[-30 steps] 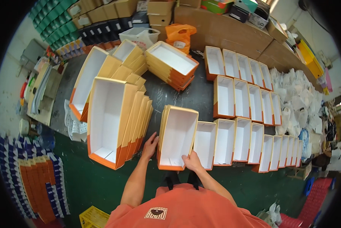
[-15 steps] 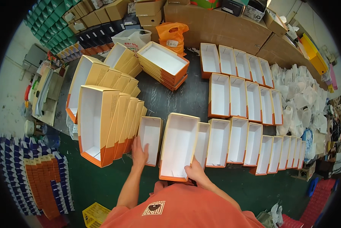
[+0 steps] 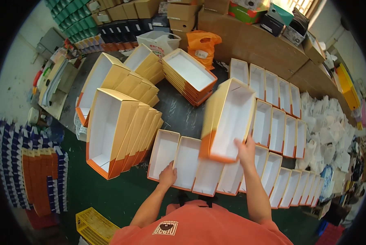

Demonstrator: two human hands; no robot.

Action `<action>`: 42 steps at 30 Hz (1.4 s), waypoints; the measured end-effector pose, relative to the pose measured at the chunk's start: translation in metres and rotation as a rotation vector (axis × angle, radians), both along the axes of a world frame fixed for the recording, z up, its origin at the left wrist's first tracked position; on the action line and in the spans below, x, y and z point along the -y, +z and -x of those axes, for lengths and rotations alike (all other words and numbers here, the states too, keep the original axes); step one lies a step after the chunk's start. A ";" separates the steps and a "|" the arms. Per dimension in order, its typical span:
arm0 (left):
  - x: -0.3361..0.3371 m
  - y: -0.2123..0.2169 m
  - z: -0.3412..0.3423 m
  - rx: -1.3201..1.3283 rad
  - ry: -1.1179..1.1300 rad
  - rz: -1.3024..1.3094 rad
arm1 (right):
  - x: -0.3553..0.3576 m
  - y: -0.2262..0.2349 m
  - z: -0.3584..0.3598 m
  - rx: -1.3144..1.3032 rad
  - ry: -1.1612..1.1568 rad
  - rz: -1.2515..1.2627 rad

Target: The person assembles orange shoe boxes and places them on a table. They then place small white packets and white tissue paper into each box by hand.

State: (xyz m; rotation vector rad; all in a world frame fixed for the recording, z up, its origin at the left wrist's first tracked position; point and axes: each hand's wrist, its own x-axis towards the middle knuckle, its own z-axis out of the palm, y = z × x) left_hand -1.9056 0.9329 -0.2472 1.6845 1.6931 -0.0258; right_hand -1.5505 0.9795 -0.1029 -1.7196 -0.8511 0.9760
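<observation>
At four o'clock, the right hand (image 3: 245, 151) pinches one side of a raised white-lined box (image 3: 234, 116) at three, thumb inside. The left hand (image 3: 167, 176), toward half-past six, touches the box row (image 3: 207, 177), grip unclear. Ideally, keep the pinch firm, base clear of the row.

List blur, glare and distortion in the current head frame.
Head view: motion blur on the held box, strongest at its lower orange edge, and on the right hand; left hand looks sharper. Head view, top right: barred window is bright, partly washed out. Head view, left: stacked blue and orange boxes bow along the fisheye rim; corners black.
</observation>
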 end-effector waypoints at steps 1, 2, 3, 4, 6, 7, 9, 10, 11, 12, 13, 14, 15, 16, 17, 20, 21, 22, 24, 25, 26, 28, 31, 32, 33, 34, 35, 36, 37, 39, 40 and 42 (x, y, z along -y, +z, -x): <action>-0.002 0.003 -0.002 -0.009 0.003 0.041 | -0.032 -0.012 -0.016 0.240 -0.018 -0.036; -0.003 0.006 -0.003 -0.017 -0.001 0.085 | -0.061 -0.020 -0.026 0.316 -0.064 -0.141; -0.005 0.008 -0.009 0.001 0.015 -0.041 | -0.089 -0.024 -0.035 0.396 -0.114 -0.255; -0.001 0.010 -0.014 0.015 0.037 -0.161 | -0.110 -0.031 -0.041 0.465 -0.103 -0.184; -0.006 0.027 -0.023 0.097 0.061 -0.278 | -0.135 -0.046 -0.045 0.597 -0.083 -0.019; -0.015 0.040 -0.031 0.119 0.068 -0.331 | -0.137 -0.053 -0.044 0.539 -0.038 -0.018; -0.037 0.066 -0.044 0.155 0.093 -0.438 | -0.131 -0.063 -0.025 0.418 0.066 -0.017; -0.051 0.070 -0.049 0.161 0.112 -0.487 | -0.128 -0.066 -0.013 0.288 0.131 -0.040; -0.062 0.073 -0.054 0.168 0.129 -0.530 | -0.121 -0.064 0.002 0.156 0.193 -0.056; -0.078 0.076 -0.064 0.188 0.133 -0.577 | -0.115 -0.074 0.010 0.132 0.231 -0.049; -0.095 0.078 -0.071 0.257 0.139 -0.541 | -0.114 -0.082 0.018 0.105 0.274 -0.047; -0.110 0.078 -0.075 0.322 0.152 -0.500 | -0.116 -0.082 0.027 0.157 0.206 -0.102; -0.122 0.078 -0.081 0.387 0.160 -0.454 | -0.117 -0.082 0.033 0.210 0.134 -0.152; -0.131 0.079 -0.087 0.410 0.203 -0.411 | -0.120 -0.081 0.037 0.198 0.064 -0.097; -0.141 0.081 -0.093 0.434 0.241 -0.372 | -0.125 -0.081 0.035 0.220 -0.005 -0.072; -0.150 0.086 -0.114 0.522 0.307 -0.319 | -0.136 -0.079 0.022 0.412 -0.167 -0.024; -0.151 0.085 -0.122 0.556 0.319 -0.309 | -0.141 -0.078 0.018 0.432 -0.180 0.062; -0.152 0.084 -0.130 0.517 0.280 -0.333 | -0.147 -0.077 0.017 0.452 -0.194 0.147; -0.153 0.076 -0.142 0.436 0.207 -0.387 | -0.151 -0.082 0.020 0.504 -0.155 0.268; -0.158 0.065 -0.144 0.466 0.203 -0.405 | -0.150 -0.086 0.023 0.430 -0.097 0.342; -0.164 0.047 -0.137 0.484 0.214 -0.431 | -0.150 -0.091 0.031 0.270 -0.043 0.317; -0.163 0.031 -0.131 0.431 0.212 -0.405 | -0.139 -0.082 0.029 0.033 0.005 0.351; -0.177 0.038 -0.138 0.204 0.138 -0.303 | -0.106 -0.101 -0.006 -0.025 -0.143 0.021; -0.174 0.029 -0.132 0.051 0.038 -0.452 | -0.097 -0.103 -0.016 0.010 -0.146 0.043; -0.182 0.023 -0.129 0.026 0.040 -0.444 | -0.091 -0.105 -0.034 0.196 -0.057 0.191; -0.192 0.018 -0.123 0.001 0.039 -0.437 | -0.086 -0.106 -0.044 0.302 0.014 0.311; -0.200 0.011 -0.115 -0.024 0.035 -0.424 | -0.081 -0.101 -0.049 0.404 0.084 0.439; -0.205 0.006 -0.113 -0.011 0.029 -0.518 | -0.078 -0.098 -0.050 0.478 0.067 0.411; -0.214 0.003 -0.107 0.034 0.057 -0.515 | -0.081 -0.096 -0.044 0.551 0.048 0.382; -0.217 0.012 -0.120 0.254 0.067 -0.456 | -0.085 -0.112 -0.045 0.661 -0.019 0.353; -0.213 0.015 -0.115 0.285 -0.017 -0.572 | -0.093 -0.110 -0.038 0.658 -0.048 0.402; -0.176 0.024 -0.109 0.338 -0.065 -0.696 | -0.092 -0.110 -0.029 0.734 -0.107 0.373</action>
